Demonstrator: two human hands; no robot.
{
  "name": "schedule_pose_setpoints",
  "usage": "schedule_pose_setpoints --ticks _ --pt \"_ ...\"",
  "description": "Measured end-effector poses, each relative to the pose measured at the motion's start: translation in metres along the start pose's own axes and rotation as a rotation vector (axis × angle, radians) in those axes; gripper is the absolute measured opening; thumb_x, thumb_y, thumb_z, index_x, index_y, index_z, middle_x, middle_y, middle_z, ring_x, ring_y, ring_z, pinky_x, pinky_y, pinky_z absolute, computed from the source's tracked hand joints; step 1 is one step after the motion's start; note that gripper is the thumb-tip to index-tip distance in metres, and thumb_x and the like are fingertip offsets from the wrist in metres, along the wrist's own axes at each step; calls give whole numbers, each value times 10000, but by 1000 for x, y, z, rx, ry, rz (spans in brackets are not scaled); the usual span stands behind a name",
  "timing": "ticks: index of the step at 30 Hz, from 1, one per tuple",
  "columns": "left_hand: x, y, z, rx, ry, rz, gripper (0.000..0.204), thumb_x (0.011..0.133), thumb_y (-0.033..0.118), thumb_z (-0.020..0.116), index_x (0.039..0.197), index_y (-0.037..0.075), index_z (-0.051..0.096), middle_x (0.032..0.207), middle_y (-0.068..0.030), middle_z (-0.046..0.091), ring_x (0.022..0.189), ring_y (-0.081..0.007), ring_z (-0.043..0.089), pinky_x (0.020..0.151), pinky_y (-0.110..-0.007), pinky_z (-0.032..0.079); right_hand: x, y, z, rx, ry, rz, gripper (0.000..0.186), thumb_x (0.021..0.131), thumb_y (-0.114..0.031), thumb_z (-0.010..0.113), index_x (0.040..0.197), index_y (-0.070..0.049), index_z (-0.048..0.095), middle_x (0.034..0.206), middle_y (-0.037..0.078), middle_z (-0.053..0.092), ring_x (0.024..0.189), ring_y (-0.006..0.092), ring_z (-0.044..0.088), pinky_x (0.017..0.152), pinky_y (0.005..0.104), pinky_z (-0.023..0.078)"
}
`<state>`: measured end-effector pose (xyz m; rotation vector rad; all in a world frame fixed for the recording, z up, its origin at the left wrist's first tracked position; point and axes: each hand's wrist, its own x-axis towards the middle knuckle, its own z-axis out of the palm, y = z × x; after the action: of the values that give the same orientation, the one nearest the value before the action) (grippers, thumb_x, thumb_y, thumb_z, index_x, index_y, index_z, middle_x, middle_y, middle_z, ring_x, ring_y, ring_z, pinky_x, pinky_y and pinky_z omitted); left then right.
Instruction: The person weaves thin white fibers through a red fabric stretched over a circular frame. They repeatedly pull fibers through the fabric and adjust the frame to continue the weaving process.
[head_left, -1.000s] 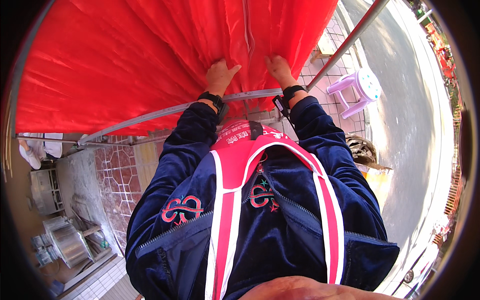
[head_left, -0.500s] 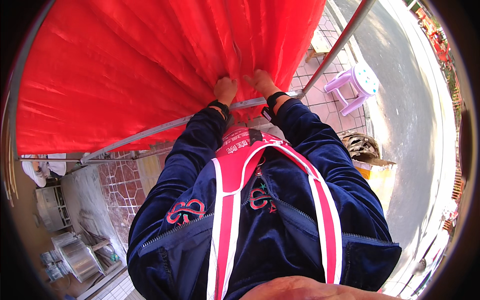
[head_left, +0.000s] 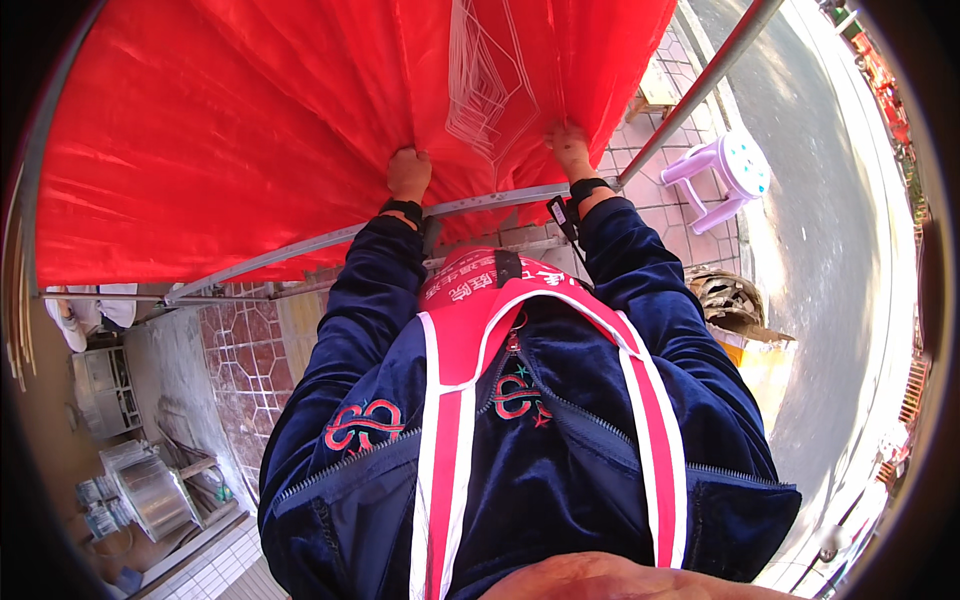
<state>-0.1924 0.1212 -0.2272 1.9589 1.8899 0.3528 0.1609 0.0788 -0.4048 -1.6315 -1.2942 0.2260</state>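
Note:
A large red cloth (head_left: 240,130) is spread over a metal frame (head_left: 320,238) in front of me. My left hand (head_left: 410,173) is closed on a fold of it, just beyond the near bar. To the right, my right hand (head_left: 570,152) grips another bunch of the same cloth, its fingers partly hidden in the folds. Between the two hands the cloth lies pulled apart, and a patch of white zigzag stitching lines (head_left: 482,85) shows on it. Both wrists wear black bands, and a black strap end hangs by the right one.
A slanting metal pole (head_left: 700,85) rises at the right. Beyond it, a purple and white plastic stool (head_left: 725,172) stands on paving beside a road. A cardboard box (head_left: 752,350) is near my right arm. At lower left lies a metal drum-shaped item (head_left: 150,492).
My hands have moved apart, left hand leftward and right hand rightward, spreading the cloth between them. The white stitching lines have come into view.

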Motion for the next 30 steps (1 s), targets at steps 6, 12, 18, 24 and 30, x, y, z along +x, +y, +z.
schedule_pose_setpoints --ticks 6,12,18,24,30 --pt "6 -21 -21 38 46 -42 365 910 377 557 968 53 714 1006 -216 699 974 -417 666 829 -506 546 2 -36 -65 -468 -186 178 392 904 -418 558 1182 -163 665 1214 165 640 1139 354 601 955 412 510" --pt "1 -29 -41 93 120 -115 366 923 373 527 1007 71 716 1061 -211 694 1013 -407 662 854 -502 548 5 -53 -94 -704 -116 214 371 914 -458 514 1034 -150 682 1049 166 691 1103 338 605 942 430 487" --pt "-5 -29 -53 180 225 -126 345 919 370 550 1005 83 720 1063 -199 700 1005 -397 671 845 -500 554 5 -69 -117 -504 72 223 401 927 -403 486 859 -65 690 935 206 694 988 400 638 886 470 500" --pt "-3 -41 -63 215 232 -94 326 907 372 582 996 94 726 1045 -186 709 982 -397 680 828 -500 560 4 -76 -129 -705 279 -147 361 890 -310 553 652 -53 638 704 170 661 736 353 650 679 476 529" --pt "1 -46 -75 255 239 -89 327 904 378 588 992 96 728 1036 -185 711 976 -395 681 822 -501 559 25 -81 -150 -549 134 211 346 877 -356 536 841 -44 681 842 248 675 858 429 662 793 528 529"
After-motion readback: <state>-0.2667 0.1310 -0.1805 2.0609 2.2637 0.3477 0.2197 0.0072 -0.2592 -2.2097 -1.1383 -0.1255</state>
